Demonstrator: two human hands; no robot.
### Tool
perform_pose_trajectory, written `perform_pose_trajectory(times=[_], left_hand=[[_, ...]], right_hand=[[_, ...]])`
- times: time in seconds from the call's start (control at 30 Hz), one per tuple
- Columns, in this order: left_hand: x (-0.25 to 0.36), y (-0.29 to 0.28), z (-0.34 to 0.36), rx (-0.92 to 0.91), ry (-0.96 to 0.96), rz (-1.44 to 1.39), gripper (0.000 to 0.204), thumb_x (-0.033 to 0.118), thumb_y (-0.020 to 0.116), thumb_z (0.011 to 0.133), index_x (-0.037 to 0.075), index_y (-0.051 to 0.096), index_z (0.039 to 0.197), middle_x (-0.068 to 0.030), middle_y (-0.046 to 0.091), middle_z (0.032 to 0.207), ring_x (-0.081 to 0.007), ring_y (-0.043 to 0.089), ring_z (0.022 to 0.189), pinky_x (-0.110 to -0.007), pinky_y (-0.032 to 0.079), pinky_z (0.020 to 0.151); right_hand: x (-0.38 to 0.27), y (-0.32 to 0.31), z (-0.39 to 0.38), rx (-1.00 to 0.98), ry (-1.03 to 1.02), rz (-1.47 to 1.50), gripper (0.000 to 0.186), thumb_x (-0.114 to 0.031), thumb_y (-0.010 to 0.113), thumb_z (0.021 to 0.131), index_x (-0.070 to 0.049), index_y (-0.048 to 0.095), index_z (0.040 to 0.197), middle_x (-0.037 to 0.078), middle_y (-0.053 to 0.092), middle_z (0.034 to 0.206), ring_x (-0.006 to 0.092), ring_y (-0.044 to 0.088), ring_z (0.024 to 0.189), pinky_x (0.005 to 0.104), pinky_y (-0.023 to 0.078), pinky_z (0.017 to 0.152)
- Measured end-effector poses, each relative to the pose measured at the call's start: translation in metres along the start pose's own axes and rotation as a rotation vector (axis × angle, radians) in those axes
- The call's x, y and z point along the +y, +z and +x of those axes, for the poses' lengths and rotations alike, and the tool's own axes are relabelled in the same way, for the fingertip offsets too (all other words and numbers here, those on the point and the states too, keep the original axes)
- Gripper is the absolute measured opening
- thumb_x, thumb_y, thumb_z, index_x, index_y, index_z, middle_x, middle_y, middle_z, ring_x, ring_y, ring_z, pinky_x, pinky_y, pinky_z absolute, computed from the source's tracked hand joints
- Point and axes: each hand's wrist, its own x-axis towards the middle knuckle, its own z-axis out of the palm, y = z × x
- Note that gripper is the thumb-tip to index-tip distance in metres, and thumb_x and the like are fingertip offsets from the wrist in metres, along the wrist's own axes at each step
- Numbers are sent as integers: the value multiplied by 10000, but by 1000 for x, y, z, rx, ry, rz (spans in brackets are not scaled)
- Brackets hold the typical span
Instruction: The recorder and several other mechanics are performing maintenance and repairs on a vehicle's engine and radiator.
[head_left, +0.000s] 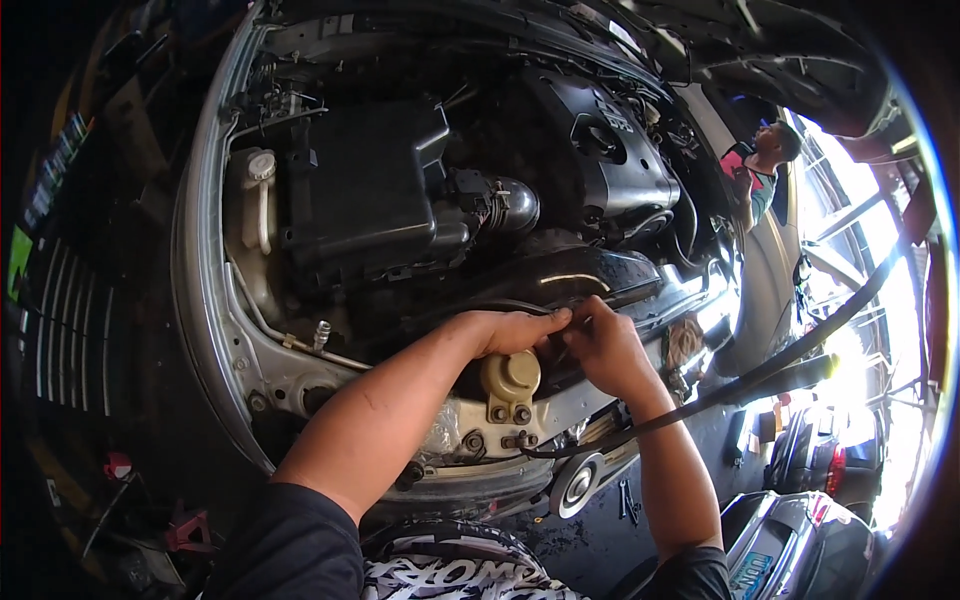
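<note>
Both hands meet at the front of an open car engine bay, beside a curved black shroud (575, 285). My left hand (515, 330) reaches in from the left with its thumb stretched along the top; its other fingers are mostly hidden. Close against it, my right hand (602, 345) has its fingers curled in a pinch. Whatever the fingertips hold is too small or too covered to name. Just below my left hand, a gold-coloured round part (512, 378) is bolted to the silver front crossmember (460, 420).
A black air filter box (360, 190) and black engine cover (605, 150) fill the bay. A white reservoir (259, 200) stands left. A long dark rod (720, 388) slants past my right forearm. Another person (760, 170) is at the far right; a parked car (800, 550) stands behind.
</note>
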Motion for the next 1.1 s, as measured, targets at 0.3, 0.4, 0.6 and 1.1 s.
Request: perform_pose_trajectory(times=[0.3, 0.4, 0.6, 1.1], left_hand=[[-3, -3, 9, -82, 27, -97, 1090, 866, 213, 913, -41, 502, 1446, -143, 644, 1261, -160, 595, 1118, -321, 456, 980], [-6, -7, 6, -69, 8, -76, 1178, 907, 151, 876, -63, 472, 1463, -104, 693, 1130, -101, 633, 983, -268, 492, 894], [-7, -5, 8, -68, 87, -62, 1187, 916, 153, 865, -44, 412, 1512, -131, 680, 1186, -113, 625, 1028, -300, 491, 925], [1, -2, -2, -115, 22, -120, 1203, 938, 151, 837, -10, 373, 1543, -180, 654, 1267, -175, 639, 1103, -354, 491, 985]], right_hand=[[-27, 10, 0, 151, 144, -409, 277, -142, 729, 832, 4, 610, 1034, 258, 703, 962, 436, 675, 972, 496, 524, 840], [-13, 12, 3, 186, 167, -239, 284, -165, 723, 838, -3, 632, 1054, 240, 695, 981, 433, 674, 977, 501, 521, 823], [-22, 24, -11, 332, -21, -221, 235, -113, 694, 862, -23, 665, 1077, 201, 675, 930, 408, 674, 862, 478, 525, 780], [-9, 29, -20, 519, 121, -166, 216, -103, 724, 862, -32, 700, 1065, 167, 663, 908, 364, 669, 822, 431, 525, 769]])
